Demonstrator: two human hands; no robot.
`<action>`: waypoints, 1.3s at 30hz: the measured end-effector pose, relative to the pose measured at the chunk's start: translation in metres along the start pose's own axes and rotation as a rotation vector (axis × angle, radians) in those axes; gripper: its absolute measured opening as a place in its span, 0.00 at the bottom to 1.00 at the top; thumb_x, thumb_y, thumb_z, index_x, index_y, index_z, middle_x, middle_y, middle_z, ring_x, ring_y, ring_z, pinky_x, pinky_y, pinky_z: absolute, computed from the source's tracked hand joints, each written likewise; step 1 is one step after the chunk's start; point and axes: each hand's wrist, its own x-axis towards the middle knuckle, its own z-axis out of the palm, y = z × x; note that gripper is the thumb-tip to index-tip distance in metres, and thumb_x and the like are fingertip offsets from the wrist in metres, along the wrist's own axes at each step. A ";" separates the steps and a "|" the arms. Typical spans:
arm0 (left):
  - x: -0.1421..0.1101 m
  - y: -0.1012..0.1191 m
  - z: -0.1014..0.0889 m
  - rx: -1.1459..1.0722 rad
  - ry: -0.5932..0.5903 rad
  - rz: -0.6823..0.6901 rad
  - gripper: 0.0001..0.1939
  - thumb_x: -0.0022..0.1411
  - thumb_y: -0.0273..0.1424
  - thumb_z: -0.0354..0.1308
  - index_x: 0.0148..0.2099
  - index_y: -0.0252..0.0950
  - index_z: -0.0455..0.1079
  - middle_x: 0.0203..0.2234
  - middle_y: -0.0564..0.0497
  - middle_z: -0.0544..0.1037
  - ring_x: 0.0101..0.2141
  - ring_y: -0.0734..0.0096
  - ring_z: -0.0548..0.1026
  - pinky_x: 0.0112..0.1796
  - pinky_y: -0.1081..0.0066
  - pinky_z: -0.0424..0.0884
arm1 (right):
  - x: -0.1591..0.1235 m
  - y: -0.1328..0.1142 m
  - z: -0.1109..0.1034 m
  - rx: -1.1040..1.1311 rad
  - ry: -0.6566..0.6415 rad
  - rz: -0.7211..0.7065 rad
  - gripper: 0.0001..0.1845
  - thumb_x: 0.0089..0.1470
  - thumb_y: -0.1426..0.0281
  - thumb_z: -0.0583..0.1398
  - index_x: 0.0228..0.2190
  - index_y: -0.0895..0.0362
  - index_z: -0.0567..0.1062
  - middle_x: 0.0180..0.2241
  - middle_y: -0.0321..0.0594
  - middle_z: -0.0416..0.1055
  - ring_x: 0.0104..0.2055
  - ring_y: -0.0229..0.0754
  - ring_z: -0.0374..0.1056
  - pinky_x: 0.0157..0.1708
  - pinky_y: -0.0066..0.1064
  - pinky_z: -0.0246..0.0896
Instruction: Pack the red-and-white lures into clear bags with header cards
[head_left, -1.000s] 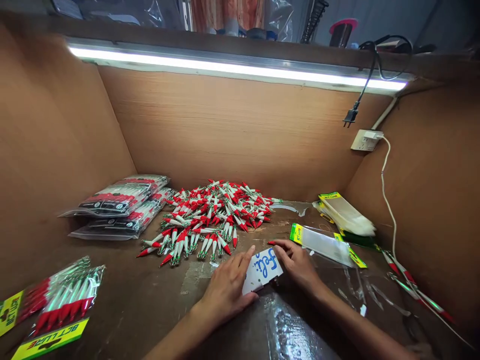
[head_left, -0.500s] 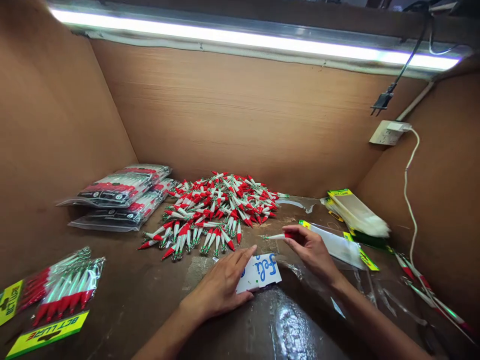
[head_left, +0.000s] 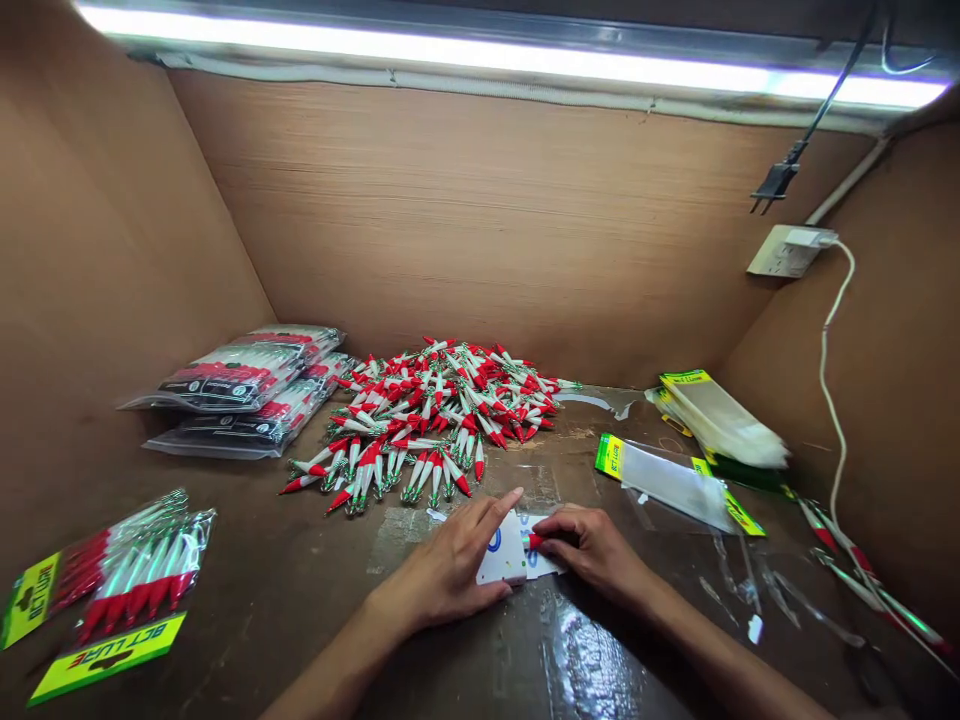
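Note:
My left hand (head_left: 457, 555) lies over a small white box (head_left: 501, 568) with blue handwriting, gripping it between thumb and fingers on the table. At the box's right end, my right hand (head_left: 596, 548) pinches a squid jig lure (head_left: 535, 540) by its red end, over a white flap marked in blue. The rest of this lure is out of sight at the box. Beyond both hands spreads a big pile of red and white lures (head_left: 442, 405) with green hooks. Several of them lie lined up at its near edge.
Filled lure packs (head_left: 135, 580) with yellow headers lie at left, below stacked bags of lures (head_left: 232, 385). At right are clear pouches (head_left: 675, 485), a pouch stack (head_left: 724, 425), loose lures (head_left: 847, 580) and plastic scraps. A white cable (head_left: 829, 370) hangs along the right wall.
My right hand has moved left and nearer, bringing the lure to the box's right end. My left hand stays on the box. The view has shifted slightly.

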 end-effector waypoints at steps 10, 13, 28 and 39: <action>-0.005 -0.004 0.002 0.060 -0.070 -0.018 0.58 0.51 0.37 0.71 0.73 0.49 0.37 0.59 0.43 0.66 0.56 0.50 0.67 0.57 0.52 0.64 | 0.008 -0.008 -0.003 -0.130 -0.235 -0.178 0.08 0.60 0.65 0.62 0.36 0.49 0.83 0.39 0.39 0.77 0.44 0.44 0.71 0.46 0.33 0.62; -0.006 -0.003 0.002 0.114 -0.070 0.003 0.54 0.53 0.40 0.70 0.73 0.47 0.41 0.59 0.43 0.66 0.56 0.48 0.67 0.57 0.51 0.64 | 0.039 -0.013 -0.013 -0.134 -0.104 -0.089 0.13 0.63 0.65 0.57 0.36 0.54 0.82 0.36 0.41 0.77 0.39 0.43 0.72 0.40 0.31 0.63; -0.012 -0.003 0.005 0.253 -0.071 -0.019 0.33 0.55 0.45 0.67 0.58 0.39 0.63 0.52 0.42 0.71 0.51 0.47 0.69 0.52 0.52 0.69 | 0.141 -0.047 0.063 -0.610 -0.098 0.143 0.11 0.55 0.65 0.60 0.30 0.57 0.82 0.33 0.48 0.80 0.35 0.45 0.73 0.30 0.28 0.55; -0.011 -0.001 0.001 0.240 -0.072 -0.024 0.36 0.52 0.43 0.70 0.60 0.41 0.63 0.51 0.43 0.72 0.49 0.47 0.71 0.49 0.52 0.70 | 0.132 -0.044 0.043 -0.326 0.045 0.164 0.10 0.54 0.68 0.58 0.28 0.60 0.77 0.28 0.41 0.78 0.29 0.38 0.70 0.27 0.25 0.54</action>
